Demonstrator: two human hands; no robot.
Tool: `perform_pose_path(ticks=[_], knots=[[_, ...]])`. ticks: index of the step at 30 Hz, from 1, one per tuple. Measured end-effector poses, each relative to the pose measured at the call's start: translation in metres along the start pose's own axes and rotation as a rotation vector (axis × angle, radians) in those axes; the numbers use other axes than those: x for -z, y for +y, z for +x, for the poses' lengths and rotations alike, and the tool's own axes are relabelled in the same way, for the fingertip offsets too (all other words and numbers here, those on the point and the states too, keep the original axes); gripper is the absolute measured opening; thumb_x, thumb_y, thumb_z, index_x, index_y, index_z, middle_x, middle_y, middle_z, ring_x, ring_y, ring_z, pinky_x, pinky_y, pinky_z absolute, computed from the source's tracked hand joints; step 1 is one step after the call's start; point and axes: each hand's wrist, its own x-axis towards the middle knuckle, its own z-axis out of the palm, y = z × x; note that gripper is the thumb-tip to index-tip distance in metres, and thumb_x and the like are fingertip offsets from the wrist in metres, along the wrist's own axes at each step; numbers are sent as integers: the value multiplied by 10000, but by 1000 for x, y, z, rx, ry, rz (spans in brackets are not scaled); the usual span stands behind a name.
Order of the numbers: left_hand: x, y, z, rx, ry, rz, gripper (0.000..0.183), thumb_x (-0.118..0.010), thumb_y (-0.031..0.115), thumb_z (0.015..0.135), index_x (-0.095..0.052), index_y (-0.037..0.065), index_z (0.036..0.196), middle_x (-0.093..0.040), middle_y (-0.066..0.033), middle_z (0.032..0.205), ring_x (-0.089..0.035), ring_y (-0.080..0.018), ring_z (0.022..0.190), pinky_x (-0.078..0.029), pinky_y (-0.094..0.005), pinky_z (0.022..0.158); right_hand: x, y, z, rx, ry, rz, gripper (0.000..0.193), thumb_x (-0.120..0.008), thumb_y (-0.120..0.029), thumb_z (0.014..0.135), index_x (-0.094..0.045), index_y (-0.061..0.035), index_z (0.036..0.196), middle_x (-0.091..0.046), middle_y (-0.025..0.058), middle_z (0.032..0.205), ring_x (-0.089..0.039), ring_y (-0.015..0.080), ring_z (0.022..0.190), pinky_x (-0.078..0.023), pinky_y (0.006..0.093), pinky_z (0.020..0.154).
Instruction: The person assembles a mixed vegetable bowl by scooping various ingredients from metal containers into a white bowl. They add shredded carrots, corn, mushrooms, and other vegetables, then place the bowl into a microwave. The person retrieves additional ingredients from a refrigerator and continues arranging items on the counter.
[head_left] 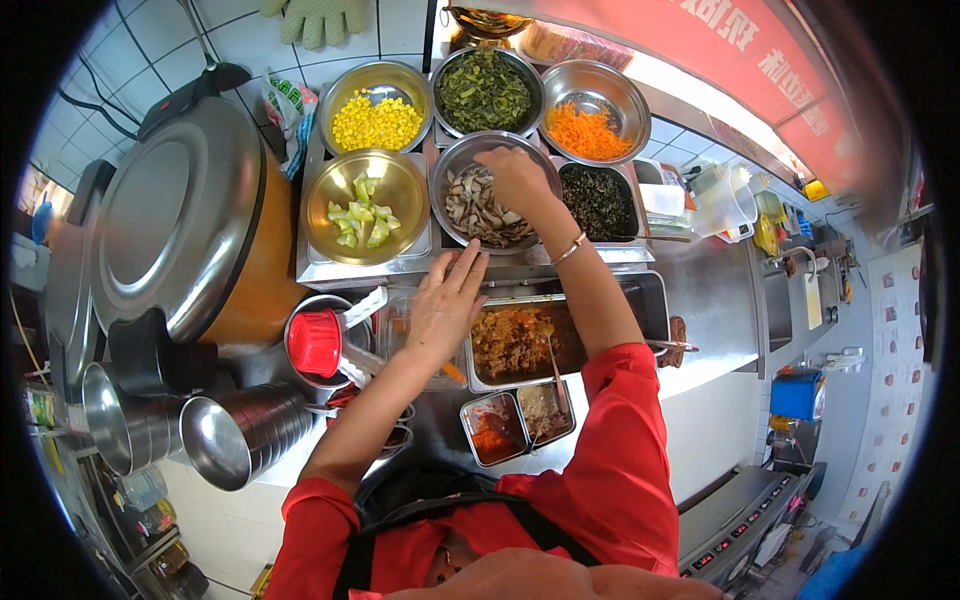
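One steel bowl [452, 158] is set in the middle of the front row on the raised counter, and sliced mushrooms [470, 205] are held in it. Over its right side the right hand [518, 183] is lowered; its fingers are bent down toward the slices, but the tips are hidden by the hand, so whether anything is pinched cannot be told. By the near rim the left hand [443, 308] is held with its fingers stretched out and slightly apart, nothing being gripped; rim contact may be made, though this is hard to judge from above.

If the rim were pressed by those fingers, the bowl could be tipped or shifted. If too loose a pinch were taken, slices could be shed into the dark chopped greens [597, 200] just to the right, or into the pale green chunks [360, 215] on the left if carried that way. Nearer the body, the brown cooked filling [505, 340] could be littered by stray pieces. From its tray a spoon [556, 365] is leaned out over the two-part container [492, 430]; because the right sleeve [625, 430] is close beside it, the handle could be caught and sauce flicked out.
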Motion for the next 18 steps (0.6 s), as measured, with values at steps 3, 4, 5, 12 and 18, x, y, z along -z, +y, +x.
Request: perform_pose_path(ticks=[3,4,5,12,18], knots=[[-2,1,0,17,22,24,549,-638,156,764,-439,46,1263,-355,-72,1368,-392,-294,1150,-430,-384,897,-5,-6,0,142,-223,33,376,-494,43,706,-660,-173,964,-611,88,1007,-538,320,930,-442,410,809],[-3,1,0,23,26,28,552,-639,161,765,-438,47,1266,-353,-71,1370,-390,-295,1151,-427,-384,899,-7,-2,0,197,-249,7,385,-492,61,690,-662,-159,955,-623,84,986,-537,319,893,-438,406,810],[-3,2,-1,28,23,29,553,-639,167,767,-436,46,1267,-352,-73,1371,-387,-298,1154,-422,-384,905,-4,2,-3,199,-325,34,387,-492,63,687,-663,-160,952,-627,84,970,-538,319,891,-437,402,809],[-5,6,-1,59,34,21,552,-634,172,775,-432,39,1271,-345,-87,1376,-376,-321,1162,-391,-398,936,4,0,5,160,13,152,351,-516,89,650,-649,-84,924,-644,95,905,-548,321,878,-454,378,791],[-4,3,-3,65,37,5,566,-636,151,765,-424,41,1278,-336,-84,1380,-373,-320,1164,-393,-399,932,-4,-20,8,248,-317,-15,245,-561,18,651,-669,-126,818,-644,72,851,-556,291,851,-463,363,747]])
